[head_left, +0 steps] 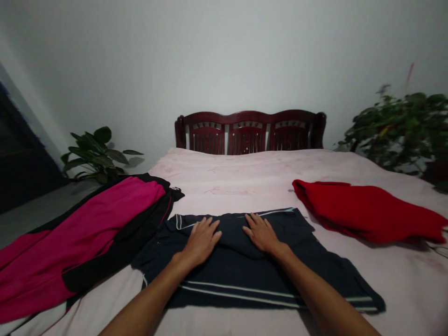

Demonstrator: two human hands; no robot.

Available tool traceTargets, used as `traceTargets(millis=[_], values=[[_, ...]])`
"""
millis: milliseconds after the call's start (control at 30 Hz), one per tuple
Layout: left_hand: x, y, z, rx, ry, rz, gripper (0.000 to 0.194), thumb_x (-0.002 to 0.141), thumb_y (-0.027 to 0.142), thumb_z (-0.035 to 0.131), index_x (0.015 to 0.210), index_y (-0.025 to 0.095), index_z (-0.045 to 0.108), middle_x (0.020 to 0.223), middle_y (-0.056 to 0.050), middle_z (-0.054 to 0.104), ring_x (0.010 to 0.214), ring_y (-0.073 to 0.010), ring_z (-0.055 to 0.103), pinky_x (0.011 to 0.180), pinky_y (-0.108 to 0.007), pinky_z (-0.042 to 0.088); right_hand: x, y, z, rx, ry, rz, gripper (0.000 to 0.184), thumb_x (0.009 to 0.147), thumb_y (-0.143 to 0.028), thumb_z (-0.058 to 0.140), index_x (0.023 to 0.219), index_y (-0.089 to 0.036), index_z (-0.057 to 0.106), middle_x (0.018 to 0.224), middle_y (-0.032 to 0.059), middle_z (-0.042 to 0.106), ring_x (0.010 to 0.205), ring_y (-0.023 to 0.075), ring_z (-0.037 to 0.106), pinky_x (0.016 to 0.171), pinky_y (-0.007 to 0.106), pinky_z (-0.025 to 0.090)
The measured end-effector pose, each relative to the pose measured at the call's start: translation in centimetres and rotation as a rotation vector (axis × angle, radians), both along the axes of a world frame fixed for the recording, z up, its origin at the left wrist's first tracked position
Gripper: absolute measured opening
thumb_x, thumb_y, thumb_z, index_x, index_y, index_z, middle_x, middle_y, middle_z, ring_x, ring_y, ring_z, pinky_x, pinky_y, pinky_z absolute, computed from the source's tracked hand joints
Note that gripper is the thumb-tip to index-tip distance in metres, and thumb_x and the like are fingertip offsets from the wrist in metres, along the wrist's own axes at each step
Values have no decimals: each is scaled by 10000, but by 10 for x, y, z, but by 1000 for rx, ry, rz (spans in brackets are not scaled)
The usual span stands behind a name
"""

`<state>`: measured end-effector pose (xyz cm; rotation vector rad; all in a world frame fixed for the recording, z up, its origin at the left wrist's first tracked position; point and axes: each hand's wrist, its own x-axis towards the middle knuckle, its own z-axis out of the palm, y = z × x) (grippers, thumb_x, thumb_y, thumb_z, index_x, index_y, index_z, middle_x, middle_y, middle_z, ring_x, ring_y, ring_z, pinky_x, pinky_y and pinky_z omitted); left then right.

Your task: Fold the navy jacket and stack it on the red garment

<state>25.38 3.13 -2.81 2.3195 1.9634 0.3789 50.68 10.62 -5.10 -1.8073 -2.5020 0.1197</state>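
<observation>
Pressing down on a striped navy garment [238, 275] folded over on the near part of the bed [227, 182], the left hand [201, 241] and right hand [261, 232] lie spread flat, between a pink and black jacket [87, 228] and a red sweater [364, 210].

A: Where are the hands?

B: Both lie flat, palms down and apart, on a navy garment [238, 275] with white stripes: the left hand [201, 242], the right hand [261, 232].

A: What's around it?

B: It's on a pale pink bed [224, 182]. A magenta-and-black garment [94, 224] overlaps its left side, and a red garment [364, 210] lies just beside its right.

A: And the far edge?

B: A dark red wooden headboard [250, 133].
</observation>
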Motion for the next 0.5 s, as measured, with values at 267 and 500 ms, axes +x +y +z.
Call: traceTargets(millis=[267, 500], values=[[18, -4, -43, -2, 159, 115, 574, 973, 452, 430, 1529, 355, 322, 1636, -116, 250, 1507, -338, 202, 1162, -600, 206, 92, 29, -16, 103, -102, -174, 660, 994, -514, 219, 1540, -161, 336, 1615, 107, 286, 1490, 249, 249, 1202, 465, 186], [8, -3, -46, 14, 123, 99, 591, 968, 471, 429, 1526, 287, 357, 1625, -149, 262, 1501, -333, 226, 1177, -541, 212, 107, 25, 0, 60, -98, -146, 595, 998, -419, 278, 1505, -129, 391, 1591, 117, 340, 1482, 234, 274, 1197, 420, 216]])
